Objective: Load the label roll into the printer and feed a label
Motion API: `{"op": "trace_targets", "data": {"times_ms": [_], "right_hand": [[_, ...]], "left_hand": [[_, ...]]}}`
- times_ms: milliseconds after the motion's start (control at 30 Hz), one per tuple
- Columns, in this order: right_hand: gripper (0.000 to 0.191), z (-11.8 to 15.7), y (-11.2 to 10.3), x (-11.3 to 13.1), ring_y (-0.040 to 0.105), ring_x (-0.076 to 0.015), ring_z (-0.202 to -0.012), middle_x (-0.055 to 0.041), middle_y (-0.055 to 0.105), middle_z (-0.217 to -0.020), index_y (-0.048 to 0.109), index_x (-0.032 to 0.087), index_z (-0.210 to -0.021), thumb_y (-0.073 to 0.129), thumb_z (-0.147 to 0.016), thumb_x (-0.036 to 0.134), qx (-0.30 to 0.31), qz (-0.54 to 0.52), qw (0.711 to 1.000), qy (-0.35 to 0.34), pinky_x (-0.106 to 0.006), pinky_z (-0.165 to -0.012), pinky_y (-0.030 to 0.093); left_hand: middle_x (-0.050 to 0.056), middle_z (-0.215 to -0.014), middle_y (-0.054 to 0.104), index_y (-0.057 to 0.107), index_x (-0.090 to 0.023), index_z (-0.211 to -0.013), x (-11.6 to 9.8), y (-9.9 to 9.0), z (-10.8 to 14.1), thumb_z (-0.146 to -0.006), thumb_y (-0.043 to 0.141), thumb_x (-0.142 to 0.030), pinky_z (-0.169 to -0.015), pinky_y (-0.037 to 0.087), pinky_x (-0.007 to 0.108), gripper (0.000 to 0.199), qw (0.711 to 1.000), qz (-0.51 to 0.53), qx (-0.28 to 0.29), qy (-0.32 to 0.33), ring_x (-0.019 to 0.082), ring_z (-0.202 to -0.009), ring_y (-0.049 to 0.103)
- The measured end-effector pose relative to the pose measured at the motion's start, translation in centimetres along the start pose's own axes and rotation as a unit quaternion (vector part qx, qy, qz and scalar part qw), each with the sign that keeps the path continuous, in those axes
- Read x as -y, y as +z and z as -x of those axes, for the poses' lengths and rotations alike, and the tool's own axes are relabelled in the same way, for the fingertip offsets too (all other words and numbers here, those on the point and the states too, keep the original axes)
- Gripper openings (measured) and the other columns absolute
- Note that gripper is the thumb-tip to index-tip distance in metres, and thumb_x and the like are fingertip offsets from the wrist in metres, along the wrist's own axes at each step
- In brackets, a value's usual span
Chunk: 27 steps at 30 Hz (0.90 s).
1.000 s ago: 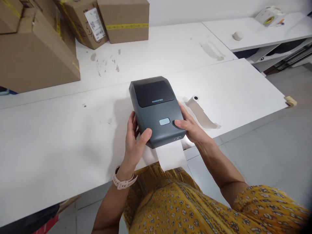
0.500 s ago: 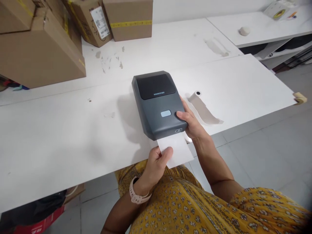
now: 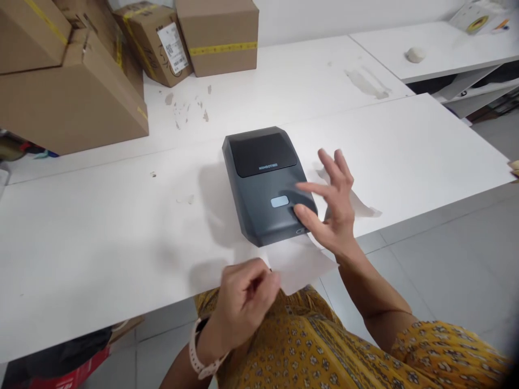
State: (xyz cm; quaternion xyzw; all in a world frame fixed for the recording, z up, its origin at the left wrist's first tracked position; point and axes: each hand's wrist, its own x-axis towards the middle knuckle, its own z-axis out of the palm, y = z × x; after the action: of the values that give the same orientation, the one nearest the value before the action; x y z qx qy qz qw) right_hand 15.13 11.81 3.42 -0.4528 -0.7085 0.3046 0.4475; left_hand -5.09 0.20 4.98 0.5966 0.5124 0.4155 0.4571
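Observation:
A dark grey label printer (image 3: 267, 183) with a glossy black lid and a pale button lies flat on the white table, close to its front edge. Out of its near end comes a white paper label (image 3: 304, 265), bent and blurred, overhanging the edge. My left hand (image 3: 247, 297), wearing a pink watch strap, is curled closed at the label's left side. Whether its fingertips pinch the paper is hidden. Spread fingers show on my right hand (image 3: 332, 210), which holds nothing over the printer's right side, its thumb and forefinger near the button.
Behind my right hand, a strip of backing paper (image 3: 363, 208) lies curled on the white table (image 3: 101, 227). Cardboard boxes (image 3: 97, 97) with yellow tape stand at the back left. A round whitish object (image 3: 416, 54) and a white box (image 3: 476, 17) are at the back right.
My right hand has let go of the printer's side and lifted, fingers spreading. The left hand has drawn down and left. The label's free end has shifted right and bent.

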Motion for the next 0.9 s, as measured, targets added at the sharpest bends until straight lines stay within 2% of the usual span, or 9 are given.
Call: {"op": "trace_targets", "data": {"times_ms": [100, 200, 267, 400, 433, 500, 567, 700, 900], "right_hand": [[0.024, 0.1, -0.3, 0.9, -0.001, -0.0442, -0.166, 0.0191, 0.041, -0.167, 0.075, 0.046, -0.111, 0.065, -0.094, 0.059, 0.051, 0.062, 0.993, -0.083, -0.077, -0.13, -0.004], [0.027, -0.3, -0.3, 1.7, 0.009, -0.044, -0.165, 0.0182, 0.049, -0.162, 0.075, 0.046, -0.111, 0.063, -0.095, 0.063, 0.075, 0.104, 0.987, -0.099, -0.073, -0.131, -0.01], [0.026, -0.9, -0.3, 2.0, 0.017, -0.0425, -0.164, 0.0164, 0.055, -0.157, 0.075, 0.044, -0.105, 0.064, -0.094, 0.064, 0.1, 0.113, 0.984, -0.095, -0.07, -0.132, -0.013], [0.023, -2.0, -0.2, 1.8, 0.03, -0.0399, -0.161, 0.011, 0.063, -0.151, 0.072, 0.038, -0.094, 0.065, -0.095, 0.059, 0.136, 0.099, 0.98, -0.11, -0.068, -0.131, -0.013], [0.022, -2.0, -0.1, 1.5, 0.031, -0.0394, -0.16, 0.0098, 0.064, -0.151, 0.072, 0.037, -0.094, 0.064, -0.096, 0.058, 0.134, 0.093, 0.98, -0.117, -0.069, -0.132, -0.011], [0.024, -1.6, 0.1, 0.5, 0.03, -0.0393, -0.161, 0.0085, 0.061, -0.154, 0.072, 0.038, -0.1, 0.062, -0.096, 0.06, 0.115, 0.072, 0.983, -0.127, -0.072, -0.132, -0.003], [0.034, -0.5, 0.7, -0.8, 0.027, -0.0382, -0.162, 0.0086, 0.049, -0.164, 0.07, 0.041, -0.117, 0.055, -0.097, 0.064, 0.066, 0.02, 0.993, -0.097, -0.071, -0.132, 0.01], [0.052, 2.3, 2.8, -3.1, 0.025, -0.0302, -0.164, 0.0112, 0.034, -0.173, 0.045, 0.051, -0.153, 0.03, -0.105, 0.063, -0.044, -0.155, 0.986, 0.05, -0.063, -0.134, 0.023], [0.061, 3.5, 3.2, -3.4, 0.014, -0.0325, -0.167, 0.0159, 0.028, -0.174, 0.035, 0.057, -0.159, 0.022, -0.102, 0.073, -0.023, -0.187, 0.976, 0.109, -0.068, -0.133, 0.019]], "left_hand": [[-0.003, -0.058, 0.053, 0.062, -0.021, -0.07, -1.1, -2.8, -1.6, -0.101, 0.056, -0.023, -0.048, 0.034, 0.025, 0.031, 0.985, -0.038, -0.132, 0.102, 0.009, -0.05, 0.046], [-0.003, -0.059, 0.054, 0.067, -0.021, -0.072, -1.3, -4.6, -4.1, -0.101, 0.058, -0.026, -0.05, 0.035, 0.026, 0.03, 0.963, -0.069, -0.224, 0.13, 0.009, -0.053, 0.047], [-0.004, -0.059, 0.054, 0.068, -0.021, -0.073, -1.1, -5.1, -5.6, -0.101, 0.06, -0.029, -0.051, 0.035, 0.026, 0.031, 0.957, -0.088, -0.247, 0.128, 0.01, -0.053, 0.046], [-0.001, -0.077, 0.069, 0.073, -0.022, -0.088, 0.3, -4.0, -6.8, -0.101, 0.061, -0.036, -0.066, 0.05, 0.027, 0.022, 0.955, -0.1, -0.266, 0.09, 0.012, -0.069, 0.061], [0.001, -0.092, 0.075, 0.074, -0.023, -0.1, 0.8, -3.5, -6.6, -0.101, 0.062, -0.038, -0.075, 0.055, 0.029, 0.019, 0.955, -0.09, -0.272, 0.08, 0.014, -0.081, 0.067], [0.007, -0.133, 0.072, 0.067, -0.026, -0.133, 2.1, -2.3, -5.7, -0.101, 0.063, -0.042, -0.099, 0.057, 0.037, 0.035, 0.961, -0.054, -0.266, 0.062, 0.021, -0.117, 0.069], [0.009, -0.165, 0.049, 0.048, -0.03, -0.156, 3.3, -1.1, -4.6, -0.104, 0.058, -0.044, -0.12, 0.046, 0.045, 0.055, 0.975, -0.009, -0.22, 0.033, 0.027, -0.147, 0.052], [0.0, -0.18, 0.02, 0.024, -0.039, -0.168, 4.9, 0.4, -2.7, -0.108, 0.047, -0.047, -0.136, 0.022, 0.047, 0.066, 0.99, 0.028, -0.141, -0.005, 0.026, -0.166, 0.019], [-0.003, -0.181, 0.009, 0.015, -0.042, -0.169, 4.7, 0.8, -2.5, -0.106, 0.043, -0.058, -0.138, 0.011, 0.05, 0.071, 0.989, 0.014, -0.144, 0.044, 0.026, -0.168, 0.003]]}}
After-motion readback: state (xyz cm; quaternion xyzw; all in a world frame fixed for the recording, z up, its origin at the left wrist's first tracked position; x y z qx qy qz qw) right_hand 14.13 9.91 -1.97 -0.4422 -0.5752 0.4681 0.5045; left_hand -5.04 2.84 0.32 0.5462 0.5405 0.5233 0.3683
